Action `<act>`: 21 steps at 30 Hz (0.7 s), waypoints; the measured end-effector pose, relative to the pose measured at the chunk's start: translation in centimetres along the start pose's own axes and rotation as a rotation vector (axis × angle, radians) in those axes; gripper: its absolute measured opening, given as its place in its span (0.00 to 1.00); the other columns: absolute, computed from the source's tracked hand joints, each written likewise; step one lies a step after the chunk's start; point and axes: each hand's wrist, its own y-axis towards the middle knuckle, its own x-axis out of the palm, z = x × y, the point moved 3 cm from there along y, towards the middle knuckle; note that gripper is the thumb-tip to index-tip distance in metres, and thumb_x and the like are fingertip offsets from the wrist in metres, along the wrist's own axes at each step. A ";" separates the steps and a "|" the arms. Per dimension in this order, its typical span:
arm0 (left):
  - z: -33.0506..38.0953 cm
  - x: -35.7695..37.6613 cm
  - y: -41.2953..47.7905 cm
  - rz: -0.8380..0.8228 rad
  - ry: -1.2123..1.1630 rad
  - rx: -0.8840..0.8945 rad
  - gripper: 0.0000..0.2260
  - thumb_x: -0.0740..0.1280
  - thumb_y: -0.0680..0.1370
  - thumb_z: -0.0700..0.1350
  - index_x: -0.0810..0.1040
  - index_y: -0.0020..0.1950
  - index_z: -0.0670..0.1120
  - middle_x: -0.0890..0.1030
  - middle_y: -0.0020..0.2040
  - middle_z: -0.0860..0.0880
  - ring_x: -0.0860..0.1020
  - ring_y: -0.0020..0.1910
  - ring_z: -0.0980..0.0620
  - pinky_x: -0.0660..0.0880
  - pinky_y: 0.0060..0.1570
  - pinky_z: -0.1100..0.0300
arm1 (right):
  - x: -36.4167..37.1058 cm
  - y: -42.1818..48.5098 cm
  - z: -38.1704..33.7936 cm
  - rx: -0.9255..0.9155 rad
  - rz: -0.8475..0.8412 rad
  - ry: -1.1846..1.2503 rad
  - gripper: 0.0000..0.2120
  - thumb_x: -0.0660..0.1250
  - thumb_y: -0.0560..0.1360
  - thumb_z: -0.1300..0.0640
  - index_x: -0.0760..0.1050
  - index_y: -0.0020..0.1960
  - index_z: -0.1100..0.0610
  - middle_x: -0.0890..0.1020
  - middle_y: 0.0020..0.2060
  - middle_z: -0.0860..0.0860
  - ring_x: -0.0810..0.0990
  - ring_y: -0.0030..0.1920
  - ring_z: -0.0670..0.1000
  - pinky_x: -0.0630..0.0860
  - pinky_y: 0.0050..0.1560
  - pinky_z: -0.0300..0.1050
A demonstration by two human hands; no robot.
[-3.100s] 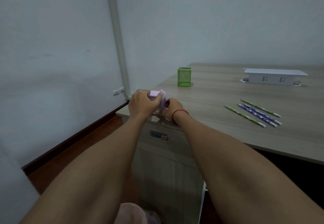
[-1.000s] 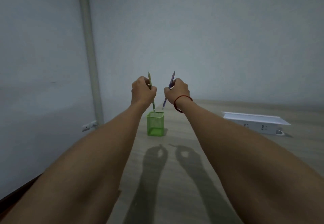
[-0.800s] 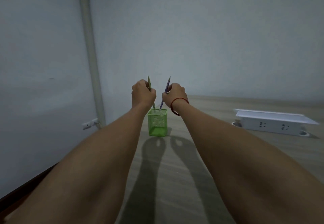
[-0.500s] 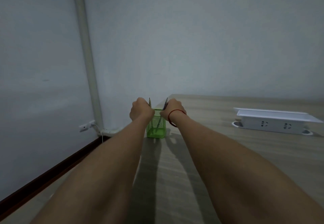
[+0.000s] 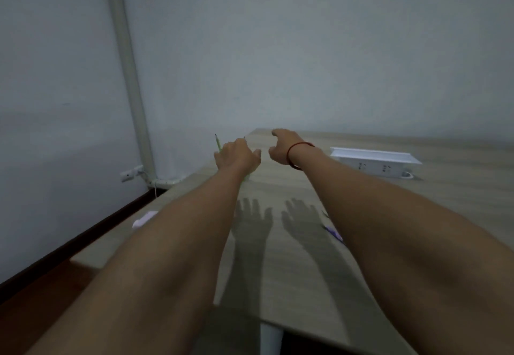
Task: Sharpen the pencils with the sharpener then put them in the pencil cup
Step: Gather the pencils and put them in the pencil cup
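A slim green pencil [image 5: 217,143] stands point-up in the green pencil cup [image 5: 247,177], which sits near the far left corner of the wood-grain desk [image 5: 459,190] and is mostly hidden behind the left hand [image 5: 236,156]. That hand and the right hand [image 5: 279,146] hover with fingers loose, holding nothing. The rounded lilac sharpener [image 5: 143,219] sits by the left edge.

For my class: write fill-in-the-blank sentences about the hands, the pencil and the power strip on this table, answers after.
The left hand and the right hand both hold ___.
The band round the right wrist is ___.
The green pencil sticks up at the ___ edge of the left hand.
The white power strip lies on the table to the ___ of both hands.
Missing words: nothing, red, left, right.
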 end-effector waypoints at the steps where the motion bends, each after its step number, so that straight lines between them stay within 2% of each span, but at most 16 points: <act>1: 0.5 0.2 -1.5 -0.025 0.027 0.017 0.24 0.60 0.77 0.58 0.69 0.67 0.44 0.73 0.67 0.43 0.70 0.67 0.42 0.68 0.63 0.49 | -0.5 -1.7 0.9 0.010 -0.007 -0.008 0.27 0.59 0.79 0.55 0.57 0.76 0.57 0.62 0.75 0.55 0.63 0.74 0.57 0.63 0.73 0.53; 5: 2.6 1.9 -6.8 -0.120 0.003 0.038 0.25 0.61 0.77 0.59 0.68 0.68 0.44 0.72 0.68 0.44 0.70 0.67 0.43 0.71 0.62 0.49 | -1.6 -7.1 5.5 0.093 -0.014 -0.038 0.26 0.59 0.80 0.55 0.59 0.76 0.57 0.64 0.74 0.55 0.65 0.73 0.57 0.65 0.71 0.51; 12: 6.2 6.3 -13.3 -0.213 0.041 0.063 0.23 0.64 0.76 0.56 0.71 0.64 0.43 0.74 0.64 0.43 0.74 0.63 0.42 0.71 0.59 0.51 | -0.2 -13.3 13.8 0.251 -0.072 -0.158 0.20 0.60 0.78 0.56 0.70 0.69 0.61 0.73 0.67 0.59 0.73 0.66 0.59 0.71 0.66 0.50; 18: 8.2 10.0 -16.2 -0.262 0.048 0.016 0.23 0.68 0.72 0.56 0.73 0.61 0.44 0.75 0.63 0.44 0.74 0.62 0.42 0.72 0.56 0.55 | 3.2 -15.1 16.8 0.224 -0.147 -0.230 0.18 0.68 0.73 0.61 0.76 0.62 0.61 0.79 0.61 0.58 0.78 0.60 0.58 0.76 0.59 0.47; 21: 8.8 10.8 -16.7 -0.216 0.054 -0.010 0.19 0.70 0.72 0.50 0.75 0.59 0.45 0.77 0.61 0.44 0.76 0.61 0.43 0.74 0.55 0.55 | 3.4 -15.7 17.1 0.179 -0.062 -0.283 0.16 0.66 0.74 0.66 0.76 0.62 0.62 0.78 0.60 0.60 0.78 0.60 0.60 0.75 0.58 0.48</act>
